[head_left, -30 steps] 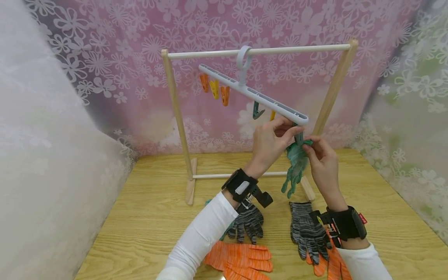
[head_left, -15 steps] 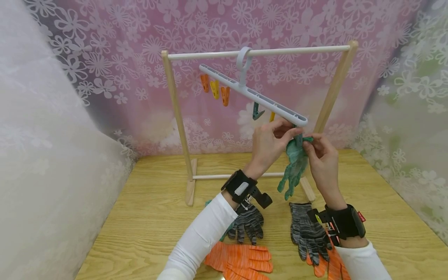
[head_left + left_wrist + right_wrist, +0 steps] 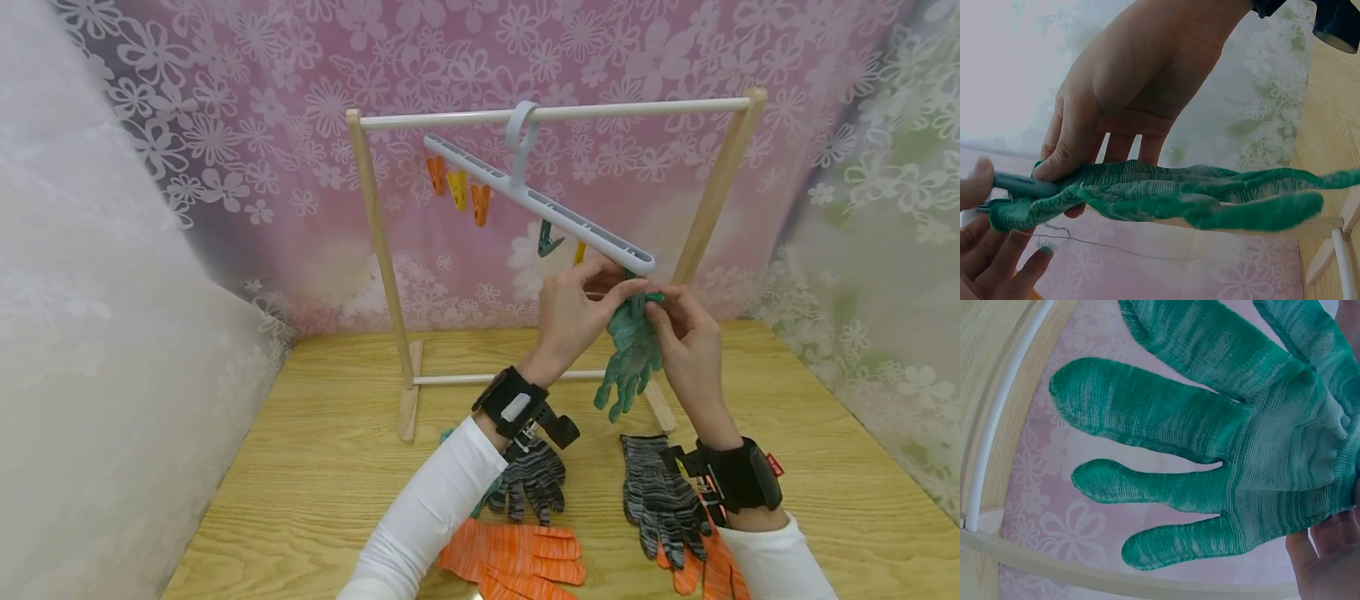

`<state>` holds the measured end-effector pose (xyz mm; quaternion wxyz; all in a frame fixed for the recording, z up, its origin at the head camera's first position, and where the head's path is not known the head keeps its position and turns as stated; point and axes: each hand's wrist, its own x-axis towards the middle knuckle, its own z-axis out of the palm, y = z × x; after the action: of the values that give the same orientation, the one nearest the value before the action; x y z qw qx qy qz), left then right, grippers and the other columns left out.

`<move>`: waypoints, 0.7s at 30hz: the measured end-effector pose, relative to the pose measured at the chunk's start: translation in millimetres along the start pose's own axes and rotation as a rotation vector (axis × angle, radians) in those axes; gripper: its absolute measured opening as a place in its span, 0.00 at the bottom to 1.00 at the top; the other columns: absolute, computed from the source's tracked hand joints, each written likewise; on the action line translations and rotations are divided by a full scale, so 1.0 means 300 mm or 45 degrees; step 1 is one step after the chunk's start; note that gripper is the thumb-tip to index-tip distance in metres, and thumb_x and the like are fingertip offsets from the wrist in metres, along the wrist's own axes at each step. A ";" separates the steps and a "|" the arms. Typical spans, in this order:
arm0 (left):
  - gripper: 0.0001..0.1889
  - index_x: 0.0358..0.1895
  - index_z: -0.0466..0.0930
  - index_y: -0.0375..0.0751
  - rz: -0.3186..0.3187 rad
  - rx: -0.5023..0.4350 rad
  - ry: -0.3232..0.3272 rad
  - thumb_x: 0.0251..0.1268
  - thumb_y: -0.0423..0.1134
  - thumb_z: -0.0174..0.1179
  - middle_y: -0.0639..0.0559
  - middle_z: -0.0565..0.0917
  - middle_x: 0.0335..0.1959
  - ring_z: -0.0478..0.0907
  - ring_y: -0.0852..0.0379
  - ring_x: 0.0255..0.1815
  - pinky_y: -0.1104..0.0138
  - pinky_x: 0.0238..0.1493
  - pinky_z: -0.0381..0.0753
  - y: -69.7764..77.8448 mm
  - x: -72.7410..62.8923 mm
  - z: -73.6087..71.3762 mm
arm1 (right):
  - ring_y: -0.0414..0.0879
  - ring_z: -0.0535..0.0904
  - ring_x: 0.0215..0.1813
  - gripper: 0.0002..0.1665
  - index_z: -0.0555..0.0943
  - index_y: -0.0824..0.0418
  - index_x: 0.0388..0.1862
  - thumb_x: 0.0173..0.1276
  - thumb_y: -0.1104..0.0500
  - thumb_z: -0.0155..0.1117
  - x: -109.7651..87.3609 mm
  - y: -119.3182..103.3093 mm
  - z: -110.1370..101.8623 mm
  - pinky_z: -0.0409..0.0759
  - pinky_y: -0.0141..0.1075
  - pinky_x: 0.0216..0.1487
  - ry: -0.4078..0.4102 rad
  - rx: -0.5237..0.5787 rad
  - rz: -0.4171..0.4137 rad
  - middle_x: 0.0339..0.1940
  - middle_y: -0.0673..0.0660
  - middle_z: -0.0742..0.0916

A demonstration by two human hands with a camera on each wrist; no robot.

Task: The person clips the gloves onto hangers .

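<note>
A green knit glove (image 3: 633, 346) hangs fingers down beneath the right end of the grey hanger (image 3: 573, 223). My left hand (image 3: 573, 307) pinches the dark green clothespin (image 3: 1022, 185) at the glove's cuff. From the right, my right hand (image 3: 692, 342) pinches the edge of the cuff, thumb in front. In the left wrist view the glove (image 3: 1179, 194) lies edge-on between both hands, a loose thread below the cuff. Its spread fingers fill the right wrist view, with part of my right hand (image 3: 1329, 556) under the cuff. Whether the clothespin's jaws grip the cuff, I cannot tell.
The hanger hooks over a white-barred wooden rack (image 3: 375, 242). Orange and yellow clothespins (image 3: 458, 190) and another dark green clothespin (image 3: 549, 239) hang from it. On the table (image 3: 300, 467) lie grey-black gloves (image 3: 656, 496), orange gloves (image 3: 513, 554) and a partly hidden green one.
The hanger's right end has shifted slightly left and down. The glove has swung a little left, and my right hand has moved closer to my left at the cuff.
</note>
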<state>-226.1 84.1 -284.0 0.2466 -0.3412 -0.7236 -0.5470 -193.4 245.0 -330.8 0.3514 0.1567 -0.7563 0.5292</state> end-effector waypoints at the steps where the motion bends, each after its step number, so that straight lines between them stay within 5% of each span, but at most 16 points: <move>1: 0.11 0.45 0.87 0.38 -0.006 -0.014 -0.009 0.64 0.40 0.71 0.47 0.90 0.39 0.87 0.64 0.38 0.79 0.41 0.83 -0.004 -0.001 0.001 | 0.29 0.82 0.51 0.14 0.79 0.72 0.57 0.79 0.66 0.55 -0.001 0.001 -0.001 0.78 0.21 0.50 -0.006 0.005 -0.001 0.51 0.34 0.83; 8: 0.14 0.51 0.85 0.37 -0.031 -0.118 -0.042 0.65 0.37 0.70 0.43 0.89 0.43 0.88 0.61 0.40 0.78 0.44 0.83 -0.033 -0.019 0.005 | 0.32 0.82 0.52 0.14 0.81 0.64 0.57 0.81 0.65 0.52 -0.010 -0.001 -0.003 0.78 0.22 0.50 -0.046 0.017 -0.011 0.52 0.46 0.85; 21: 0.17 0.57 0.83 0.37 -0.028 -0.109 -0.104 0.68 0.37 0.68 0.43 0.88 0.48 0.88 0.58 0.42 0.76 0.44 0.84 -0.028 -0.039 -0.013 | 0.32 0.82 0.50 0.14 0.80 0.66 0.57 0.81 0.65 0.51 -0.025 -0.010 -0.002 0.76 0.22 0.46 -0.044 0.014 -0.006 0.50 0.44 0.85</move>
<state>-225.1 76.4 -296.8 0.1960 -0.3657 -0.7125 -0.5658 -185.9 243.2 -333.9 0.3385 0.1697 -0.7589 0.5298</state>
